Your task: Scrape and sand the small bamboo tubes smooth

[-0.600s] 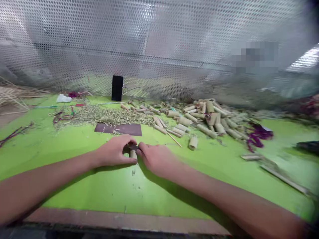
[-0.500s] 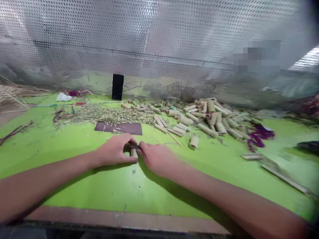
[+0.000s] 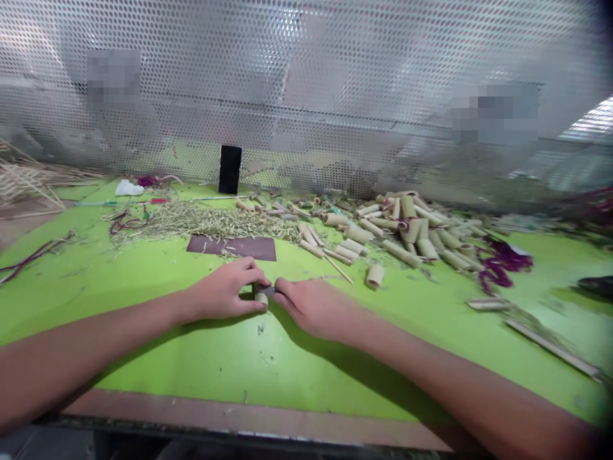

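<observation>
Short bamboo tube [image 3: 261,299], low at 6 o'clock on the green bench [image 3: 158,364], pinched by the curled left hand [image 3: 223,291]; right hand [image 3: 313,308] closed on a small dark blade [image 3: 269,291] at the tube's end; more tubes [image 3: 407,230] heaped at 2 o'clock.

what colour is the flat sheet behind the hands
The sheet is a plain dark maroon-brown, on the green table; the head view shows it best.

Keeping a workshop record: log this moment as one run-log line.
left hand: holds short bamboo tube | right hand: pinches small dark blade against it | beyond: pile of bamboo tubes
</observation>
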`<state>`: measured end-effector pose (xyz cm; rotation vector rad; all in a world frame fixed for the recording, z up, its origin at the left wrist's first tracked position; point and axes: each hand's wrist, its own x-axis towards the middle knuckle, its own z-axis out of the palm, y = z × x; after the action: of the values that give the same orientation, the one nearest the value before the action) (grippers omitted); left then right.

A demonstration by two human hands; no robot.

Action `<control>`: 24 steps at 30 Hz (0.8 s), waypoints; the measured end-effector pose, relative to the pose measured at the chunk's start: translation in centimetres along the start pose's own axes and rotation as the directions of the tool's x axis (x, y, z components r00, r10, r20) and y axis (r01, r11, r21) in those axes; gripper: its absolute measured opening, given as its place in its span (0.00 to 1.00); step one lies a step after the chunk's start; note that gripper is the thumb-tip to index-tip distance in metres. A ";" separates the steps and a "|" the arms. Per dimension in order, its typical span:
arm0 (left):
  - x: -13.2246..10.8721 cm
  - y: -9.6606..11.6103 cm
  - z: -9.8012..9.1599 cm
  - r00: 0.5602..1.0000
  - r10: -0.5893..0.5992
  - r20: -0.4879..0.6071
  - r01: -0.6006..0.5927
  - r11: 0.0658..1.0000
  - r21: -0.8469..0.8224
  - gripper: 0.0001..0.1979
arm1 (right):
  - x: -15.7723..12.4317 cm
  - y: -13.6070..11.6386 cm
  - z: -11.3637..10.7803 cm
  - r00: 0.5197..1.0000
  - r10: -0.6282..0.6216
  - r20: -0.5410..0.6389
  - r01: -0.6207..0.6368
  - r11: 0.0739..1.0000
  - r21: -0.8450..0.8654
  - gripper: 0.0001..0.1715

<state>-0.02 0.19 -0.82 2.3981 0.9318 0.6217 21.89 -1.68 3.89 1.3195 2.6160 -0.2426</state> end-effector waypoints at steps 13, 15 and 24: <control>0.2 0.3 -0.2 0.997 -0.077 0.006 0.077 0.997 -0.020 0.29 | 0.3 -0.8 0.0 0.995 0.094 -0.034 -0.097 0.992 -0.082 0.20; 0.3 0.4 -0.3 0.996 -0.090 0.011 0.090 0.996 -0.020 0.28 | 0.5 -1.1 0.1 0.993 0.106 -0.052 -0.111 0.988 -0.105 0.20; 0.3 0.0 -0.1 1.000 -0.026 0.009 0.026 1.000 0.003 0.21 | 0.8 -0.5 0.1 0.996 0.075 -0.040 -0.077 0.995 -0.064 0.20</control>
<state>0.09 0.46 -0.67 2.3851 0.9590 0.6000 21.03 -1.36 3.63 1.4111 2.5746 -0.1205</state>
